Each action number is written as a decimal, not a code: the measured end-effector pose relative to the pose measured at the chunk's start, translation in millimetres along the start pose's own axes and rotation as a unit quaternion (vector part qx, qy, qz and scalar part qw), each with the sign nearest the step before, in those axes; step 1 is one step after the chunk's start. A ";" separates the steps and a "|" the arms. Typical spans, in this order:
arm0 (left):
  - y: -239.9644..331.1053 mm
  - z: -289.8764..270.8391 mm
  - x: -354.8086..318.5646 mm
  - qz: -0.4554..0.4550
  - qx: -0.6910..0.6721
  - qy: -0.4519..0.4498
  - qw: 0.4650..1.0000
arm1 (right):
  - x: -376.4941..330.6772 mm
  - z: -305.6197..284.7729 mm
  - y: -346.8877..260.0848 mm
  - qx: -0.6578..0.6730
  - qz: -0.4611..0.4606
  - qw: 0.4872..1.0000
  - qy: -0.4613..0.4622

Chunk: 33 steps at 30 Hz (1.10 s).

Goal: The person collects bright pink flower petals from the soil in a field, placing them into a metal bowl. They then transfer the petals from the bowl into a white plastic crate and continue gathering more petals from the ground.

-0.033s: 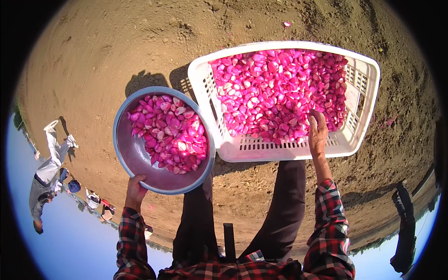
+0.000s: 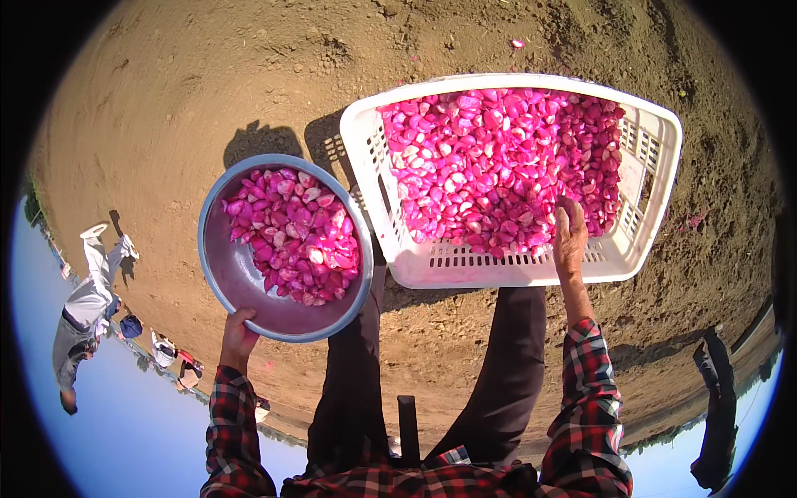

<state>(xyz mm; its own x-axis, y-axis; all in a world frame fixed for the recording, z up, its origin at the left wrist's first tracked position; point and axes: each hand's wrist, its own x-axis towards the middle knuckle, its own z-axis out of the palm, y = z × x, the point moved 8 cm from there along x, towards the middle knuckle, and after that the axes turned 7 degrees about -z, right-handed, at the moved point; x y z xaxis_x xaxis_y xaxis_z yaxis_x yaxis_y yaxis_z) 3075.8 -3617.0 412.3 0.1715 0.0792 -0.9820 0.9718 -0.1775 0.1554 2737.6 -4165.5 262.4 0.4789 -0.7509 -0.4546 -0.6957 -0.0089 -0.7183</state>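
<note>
My left hand [image 2: 239, 336] grips the near rim of a round metal bowl [image 2: 241, 270], thumb over the edge. Pink-coated cloves that look like garlic [image 2: 303, 236] fill the bowl's right side, while its lower left shows bare metal. To the right sits a white plastic basket [image 2: 618, 259] with slotted walls, holding a broad layer of the same pink cloves [image 2: 481, 166]. My right hand [image 2: 569, 241] reaches over the basket's near wall to the cloves' near edge. Its fingers are bent, with the thumb apart; their tips are partly hidden.
Bare brown soil [image 2: 166, 149] surrounds the containers, and one loose pink clove [image 2: 518, 43] lies beyond the basket. My dark-trousered legs [image 2: 506, 365] stand close to the basket. A person [image 2: 83, 315] bends at the far left; another dark-clad person [image 2: 718, 407] is at the right.
The bowl and my left hand have shifted slightly left, leaving a narrow gap beside the basket. The basket and my right hand appear slightly farther right.
</note>
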 end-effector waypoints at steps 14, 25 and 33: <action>-47.3 -28.1 275.2 -0.001 0.010 0.074 0.997 | 19.7 34.1 30.3 -0.320 -0.115 0.940 -0.022; -1.5 307.0 34.3 0.467 0.575 -0.085 0.667 | 66.4 -35.7 77.6 -0.380 -0.076 0.920 0.056; -50.6 372.5 34.1 0.399 0.575 -0.098 0.707 | 60.6 -15.7 112.8 -0.181 -0.007 0.980 0.080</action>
<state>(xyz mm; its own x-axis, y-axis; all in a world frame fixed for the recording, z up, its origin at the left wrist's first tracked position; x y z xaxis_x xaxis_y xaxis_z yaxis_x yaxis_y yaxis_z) 2972.0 -3970.8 331.0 0.4558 -0.6141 -0.6442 -0.2158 -0.7785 0.5894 2679.7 -4222.3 162.1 0.4200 -0.8425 -0.3374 -0.8477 -0.2313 -0.4775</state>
